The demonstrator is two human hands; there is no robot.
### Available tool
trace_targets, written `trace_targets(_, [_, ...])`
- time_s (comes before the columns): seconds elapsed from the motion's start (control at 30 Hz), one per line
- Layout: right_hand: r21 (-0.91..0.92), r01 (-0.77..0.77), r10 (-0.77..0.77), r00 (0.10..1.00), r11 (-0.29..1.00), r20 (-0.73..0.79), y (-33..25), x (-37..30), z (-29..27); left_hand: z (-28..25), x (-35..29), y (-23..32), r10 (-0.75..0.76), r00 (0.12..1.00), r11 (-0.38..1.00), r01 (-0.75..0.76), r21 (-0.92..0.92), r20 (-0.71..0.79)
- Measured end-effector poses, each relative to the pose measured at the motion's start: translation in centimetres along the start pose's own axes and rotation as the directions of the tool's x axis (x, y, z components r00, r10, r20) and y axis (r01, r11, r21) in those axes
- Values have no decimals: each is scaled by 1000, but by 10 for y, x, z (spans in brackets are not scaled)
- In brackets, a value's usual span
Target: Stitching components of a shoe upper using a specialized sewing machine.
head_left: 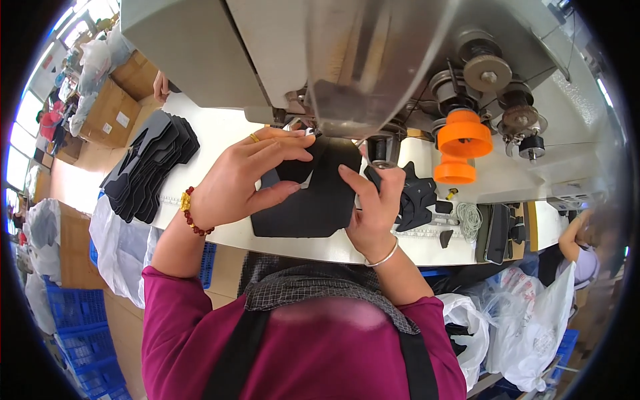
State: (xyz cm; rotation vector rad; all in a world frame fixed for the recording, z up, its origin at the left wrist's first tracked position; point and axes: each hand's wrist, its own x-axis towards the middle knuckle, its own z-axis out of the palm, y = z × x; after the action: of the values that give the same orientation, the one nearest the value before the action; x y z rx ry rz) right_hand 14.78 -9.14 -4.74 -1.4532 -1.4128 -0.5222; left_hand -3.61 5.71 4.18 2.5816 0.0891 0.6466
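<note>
A flat black panel [303, 217] lies on the white table under the head of a sewing machine [373, 60]. A smaller black piece [297, 175] lies over it, near the needle area. My left hand [240, 177] rests over these pieces, thumb and fingers apart, its fingertips close to the metal presser parts [310, 132]. At the panel's right edge, my right hand [375, 207] grips it, one digit on top and others partly hidden. The exact stitching point is hidden by the machine head and my fingers.
Stacked black cut pieces [150, 163] sit left; more black pieces [419, 193] lie right, beside a coil of pale cord [469, 220]. Orange spools [465, 137] hang from the machine. Plastic bags [527, 320] and blue crates [83, 327] flank me. Another person's arm [572, 237] shows far right.
</note>
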Motion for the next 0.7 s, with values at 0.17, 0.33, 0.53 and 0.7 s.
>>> trace_targets(0.17, [101,44,-50,997,994,57,-3,6,1,1,1,3,7,1000,1000,-7,30,4])
trace_targets(0.33, [138,22,-31,998,990,63,-3,5,3,4,2,9,46,998,976,-56,209,50])
trace_targets(0.53, [50,132,-136,987,990,89,1,21,-3,11,3,14,55,997,942,-67,328,45])
trace_targets(0.7, [-5,252,-244,945,968,218,15,32,-3,9,3,26,-2,996,950,-26,312,89])
